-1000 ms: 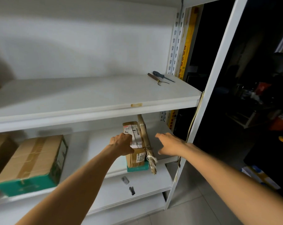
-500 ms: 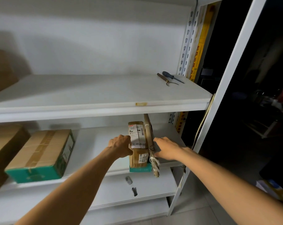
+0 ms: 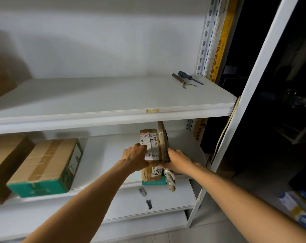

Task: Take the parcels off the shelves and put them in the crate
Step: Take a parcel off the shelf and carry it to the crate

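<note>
Head view, field notes. Both hands are closed on the pair standing upright on the middle shelf [image 3: 110, 151], at 6 o'clock of frame. Our left hand [image 3: 136, 159] grips the left face of the labelled parcel [image 3: 153, 173]. Our right hand [image 3: 178, 162] holds the flat packet [image 3: 161, 137] pressed against the parcel's right side. Crate not in view.

To lift well, we judge:
- Squeeze evenly, so the thin packet does not slip out.
- Draw straight toward us and keep low; the upper shelf [image 3: 96, 95] sits close above the packet's top edge.
- Mind the packet's frayed lower end, which hangs past the shelf lip and may snag.

Around:
- A teal-ended carton [image 3: 47, 165] lies at 8 o'clock, well apart.
- A plain brown carton [image 3: 5, 160] lies further left.
- A screwdriver [image 3: 189, 77] and a hooked tool [image 3: 183, 83] lie at 1 o'clock on the upper shelf.
- Two small clips [image 3: 142, 191] lie on the lower shelf, under the parcel.
- The white upright post [image 3: 250, 102] stands at 3 o'clock, near our right forearm.
</note>
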